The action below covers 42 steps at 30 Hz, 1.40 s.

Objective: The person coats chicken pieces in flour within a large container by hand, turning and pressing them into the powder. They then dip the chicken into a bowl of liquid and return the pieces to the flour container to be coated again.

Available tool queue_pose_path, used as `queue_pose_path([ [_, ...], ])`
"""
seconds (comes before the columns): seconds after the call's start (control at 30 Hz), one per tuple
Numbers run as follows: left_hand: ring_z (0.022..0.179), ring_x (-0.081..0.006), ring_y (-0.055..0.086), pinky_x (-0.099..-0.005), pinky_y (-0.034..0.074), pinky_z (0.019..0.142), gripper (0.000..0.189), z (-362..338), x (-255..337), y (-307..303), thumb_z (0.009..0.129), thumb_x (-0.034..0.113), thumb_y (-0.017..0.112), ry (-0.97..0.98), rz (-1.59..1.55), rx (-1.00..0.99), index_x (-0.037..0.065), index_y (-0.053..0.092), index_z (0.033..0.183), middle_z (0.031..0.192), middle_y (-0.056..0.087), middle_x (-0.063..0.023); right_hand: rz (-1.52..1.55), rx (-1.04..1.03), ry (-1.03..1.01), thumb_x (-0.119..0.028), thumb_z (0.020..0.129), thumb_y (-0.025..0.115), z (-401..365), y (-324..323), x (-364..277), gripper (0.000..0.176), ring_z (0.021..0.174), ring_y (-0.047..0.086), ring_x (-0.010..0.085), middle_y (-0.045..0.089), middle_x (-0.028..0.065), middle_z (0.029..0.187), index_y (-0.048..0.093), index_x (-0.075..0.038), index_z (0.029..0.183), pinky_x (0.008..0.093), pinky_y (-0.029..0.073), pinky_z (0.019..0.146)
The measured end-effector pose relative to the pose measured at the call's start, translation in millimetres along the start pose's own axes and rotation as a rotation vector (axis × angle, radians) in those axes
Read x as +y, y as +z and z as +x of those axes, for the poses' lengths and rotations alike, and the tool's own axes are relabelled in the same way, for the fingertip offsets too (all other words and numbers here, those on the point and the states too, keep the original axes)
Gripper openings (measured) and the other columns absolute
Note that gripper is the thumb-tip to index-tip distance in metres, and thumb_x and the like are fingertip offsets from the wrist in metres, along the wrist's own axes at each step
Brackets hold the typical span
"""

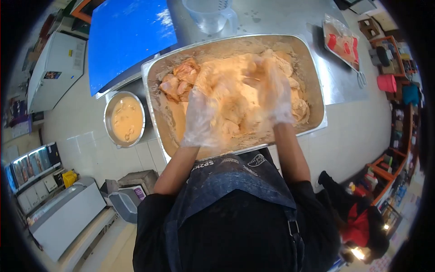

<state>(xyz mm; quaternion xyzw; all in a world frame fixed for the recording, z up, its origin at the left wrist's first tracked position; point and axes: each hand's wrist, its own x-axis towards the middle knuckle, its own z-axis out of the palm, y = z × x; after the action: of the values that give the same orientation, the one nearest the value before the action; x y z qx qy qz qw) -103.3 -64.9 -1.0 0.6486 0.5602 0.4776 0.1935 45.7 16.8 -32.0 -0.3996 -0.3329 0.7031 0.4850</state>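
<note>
A deep metal tray (320, 86) holds pale orange breading flour (231, 65). My left hand (199, 117), in a clear plastic glove, is inside it, left of the middle. Across from it, my gloved right hand (278, 97) is in the flour near the coated pieces. Both sets of fingers are smeared by motion and dusted with flour, so their grip cannot be made out. Uncoated, reddish pieces of raw chicken (180, 80) lie at the tray's left end. Flour-coated chicken pieces (300, 109) rest along the right side. Between my hands a floury piece is blurred.
Left of the tray stands a metal bowl (107, 122) with orange liquid and pieces in it. A blue board (127, 41) and a clear measuring jug (206, 18) are behind. Right of them lies a red-printed packet (342, 43). Another person (358, 222) is at lower right.
</note>
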Motion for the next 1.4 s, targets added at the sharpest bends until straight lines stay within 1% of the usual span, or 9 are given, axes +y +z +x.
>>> queue_pose_path([
  [0.2,0.096,-0.0251,0.049,-0.0342,0.041,0.080,0.056,-2,-37,-9,0.082,0.041,0.054,-0.341,-0.224,0.117,-0.002,0.044,0.117,0.104,0.054,-0.0147,-1.151,-0.637,-0.856,-0.015,0.076,0.066,-44,17,-27,0.027,0.082,0.059,0.0227,0.062,0.0095,0.089,0.058,0.002,0.096,0.0332,0.048,0.074],
  [0.4,0.116,-0.0309,0.040,-0.0402,0.037,0.094,0.072,5,-42,10,0.082,0.056,0.048,-0.611,-0.489,0.102,-0.003,0.040,0.122,0.120,0.047,-0.0183,-0.966,-0.762,-0.751,-0.021,0.071,0.071,-54,-8,67,0.028,0.085,0.057,0.0241,0.061,0.0092,0.091,0.063,-0.007,0.094,0.0365,0.046,0.077],
  [0.47,0.094,-0.0218,0.054,-0.0344,0.042,0.084,0.062,10,-27,3,0.087,0.051,0.043,-0.886,-1.336,0.676,-0.004,0.048,0.113,0.102,0.057,-0.0136,-0.866,-0.780,-0.705,-0.018,0.073,0.069,-57,-1,39,0.025,0.088,0.056,0.0248,0.061,0.0107,0.094,0.063,-0.007,0.094,0.0365,0.046,0.079],
  [0.6,0.106,-0.0293,0.049,-0.0425,0.035,0.097,0.065,-2,-42,-15,0.086,0.052,0.043,-0.754,-1.496,0.470,-0.005,0.045,0.118,0.117,0.050,-0.0174,-1.408,-0.765,-0.006,-0.016,0.081,0.053,-19,-14,-29,0.035,0.096,0.054,0.0243,0.059,0.0125,0.098,0.053,-0.008,0.115,0.0354,0.044,0.085],
  [0.7,0.092,-0.0212,0.053,-0.0371,0.037,0.091,0.054,-6,-51,-13,0.087,0.045,0.046,-0.691,-1.069,0.332,-0.003,0.051,0.112,0.103,0.057,-0.0135,-1.649,-0.818,-0.239,-0.015,0.080,0.053,18,-63,24,0.035,0.092,0.056,0.0250,0.059,0.0138,0.099,0.054,-0.009,0.114,0.0343,0.045,0.083],
  [0.87,0.084,-0.0229,0.056,-0.0389,0.045,0.074,0.044,-9,-46,-4,0.087,0.037,0.050,-0.436,-0.019,-0.881,0.000,0.051,0.111,0.094,0.059,-0.0091,-1.675,-1.025,-0.204,-0.015,0.078,0.053,17,-57,36,0.034,0.078,0.058,0.0251,0.059,0.0165,0.091,0.054,-0.003,0.111,0.0352,0.047,0.075],
  [1.0,0.070,-0.0247,0.056,-0.0374,0.045,0.061,0.018,-51,-77,31,0.075,0.017,0.055,-0.305,0.176,-0.876,0.003,0.058,0.086,0.079,0.058,-0.0141,-1.560,-0.785,0.246,-0.025,0.074,0.060,27,-52,-9,0.038,0.094,0.055,0.0284,0.057,0.0187,0.104,0.057,-0.004,0.105,0.0363,0.042,0.084],
  [1.07,0.068,-0.0280,0.056,-0.0378,0.044,0.059,0.018,-61,-81,48,0.068,0.010,0.053,0.368,0.463,-0.792,0.003,0.058,0.084,0.070,0.056,-0.0158,-1.624,-0.696,0.324,-0.029,0.074,0.060,45,-71,-5,0.040,0.092,0.056,0.0297,0.058,0.0180,0.101,0.057,-0.003,0.105,0.0364,0.043,0.082],
  [1.4,0.082,-0.0343,0.056,-0.0366,0.045,0.076,0.030,-50,-67,6,0.081,0.018,0.052,-0.043,0.286,-0.819,0.000,0.055,0.105,0.095,0.059,-0.0198,-1.659,-0.350,0.171,-0.032,0.078,0.056,50,-39,-21,0.040,0.103,0.050,0.0312,0.054,0.0212,0.107,0.056,-0.002,0.104,0.0392,0.040,0.086],
])
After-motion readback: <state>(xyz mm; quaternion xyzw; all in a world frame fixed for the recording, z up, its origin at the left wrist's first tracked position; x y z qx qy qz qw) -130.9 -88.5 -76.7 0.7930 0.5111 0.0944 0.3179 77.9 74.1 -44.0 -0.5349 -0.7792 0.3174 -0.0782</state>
